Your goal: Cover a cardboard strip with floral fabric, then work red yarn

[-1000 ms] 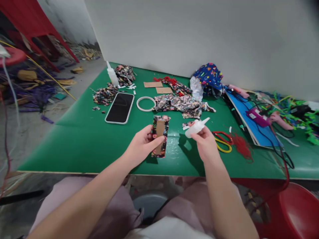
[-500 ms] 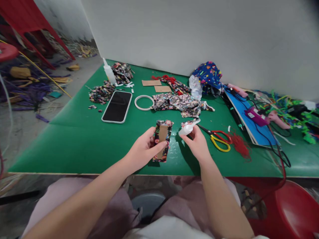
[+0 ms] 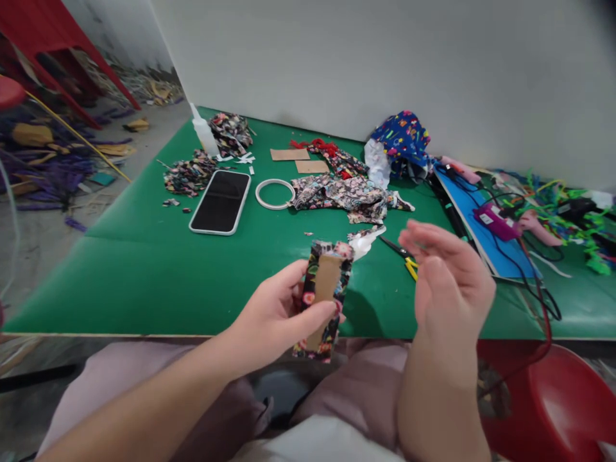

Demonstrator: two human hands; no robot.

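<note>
My left hand (image 3: 283, 321) grips a small cardboard piece wrapped in floral fabric (image 3: 328, 276), its thumb across the bare brown middle. The piece is held tilted above the table's front edge. My right hand (image 3: 447, 282) is raised to the right of it, fingers bent but apart, with nothing visible in it. Between the two, a white squeeze bottle (image 3: 364, 244) lies on the green table (image 3: 231, 276), partly behind the wrapped piece. Scissors (image 3: 410, 268) with yellow and red handles are largely hidden behind my right hand.
Beyond my hands lie a phone (image 3: 221, 202), a white ring (image 3: 274, 207), bunched floral fabric (image 3: 337, 194) and cardboard pieces (image 3: 289, 154). A second squeeze bottle (image 3: 206, 135) stands at the back left. On the right are a blue folder (image 3: 505, 247), a purple device (image 3: 498, 221) and cables.
My right hand has let go of the squeeze bottle, leaving it on the table, and moved right and nearer. My left hand has brought the wrapped piece slightly right and closer to me.
</note>
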